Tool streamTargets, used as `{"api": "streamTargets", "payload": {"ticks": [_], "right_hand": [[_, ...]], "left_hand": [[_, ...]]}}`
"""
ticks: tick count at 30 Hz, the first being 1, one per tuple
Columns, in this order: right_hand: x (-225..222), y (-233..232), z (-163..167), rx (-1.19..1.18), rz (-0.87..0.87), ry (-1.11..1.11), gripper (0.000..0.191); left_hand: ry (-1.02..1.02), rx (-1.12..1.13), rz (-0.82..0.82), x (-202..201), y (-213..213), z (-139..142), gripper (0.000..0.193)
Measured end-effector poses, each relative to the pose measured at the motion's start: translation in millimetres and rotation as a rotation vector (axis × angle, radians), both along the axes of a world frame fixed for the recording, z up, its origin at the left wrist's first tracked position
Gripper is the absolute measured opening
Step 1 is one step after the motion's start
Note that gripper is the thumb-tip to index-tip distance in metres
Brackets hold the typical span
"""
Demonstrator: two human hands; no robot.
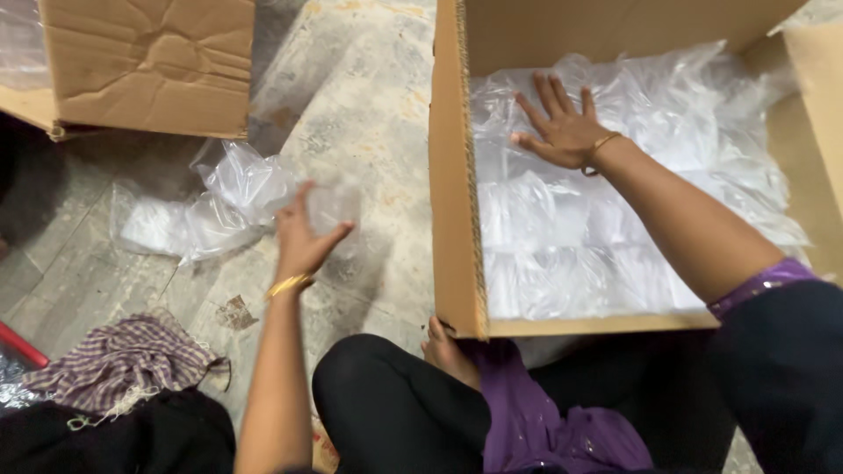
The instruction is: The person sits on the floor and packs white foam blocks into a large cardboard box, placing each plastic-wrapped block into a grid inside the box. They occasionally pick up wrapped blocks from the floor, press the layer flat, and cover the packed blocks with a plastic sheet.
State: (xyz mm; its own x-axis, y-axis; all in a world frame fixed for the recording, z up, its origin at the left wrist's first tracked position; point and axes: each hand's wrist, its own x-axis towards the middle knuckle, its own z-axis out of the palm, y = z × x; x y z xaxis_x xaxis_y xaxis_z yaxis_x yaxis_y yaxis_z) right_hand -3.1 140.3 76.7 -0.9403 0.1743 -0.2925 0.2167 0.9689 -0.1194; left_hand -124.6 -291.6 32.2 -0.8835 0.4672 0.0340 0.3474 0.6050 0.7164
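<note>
Sitting on the floor, a person works with both bare hands, seen from above. The right hand (562,127) lies flat with fingers spread wide, palm down, pressing on clear plastic packets (606,237) that fill a large open cardboard box (452,202); it grips nothing. A thin bangle circles that wrist. The left hand (303,237) is raised above the floor, fingers and thumb curved around a small clear plastic piece (332,206), which looks blurred, so its exact shape is hard to tell. A gold bangle sits on that wrist too.

Beneath the hands is a worn stone floor (369,105), grey and mottled. Just beyond the left hand lies a crumpled heap of clear plastic bags (211,206) on the floor. Farther out past that heap stands a second cardboard box (149,66), creased on its side. Nearer the body, outward of the left forearm, a striped purple and white cloth (123,360) lies bunched. The large box stands between the two hands, its near wall just inward of the left hand, and the packets inside spread under and around the right hand in rough rows.
</note>
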Motion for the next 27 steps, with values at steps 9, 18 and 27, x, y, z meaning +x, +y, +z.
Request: {"api": "streamTargets", "payload": {"ticks": [9,18,27], "right_hand": [[205.0,-152.4,115.7,-0.874,0.555,0.831,0.099],[271.3,-138.1,103.2,-0.549,0.375,1.114,0.112],[277.3,-136.5,93.0,-0.544,0.324,1.074,0.120]], "left_hand": [[-0.133,0.676,-0.647,234.7,-21.3,171.7,0.101],[-0.877,0.774,-0.940,259.2,81.4,163.5,0.115],[-1.002,0.770,-0.824,252.2,92.3,153.9,0.115]]}}
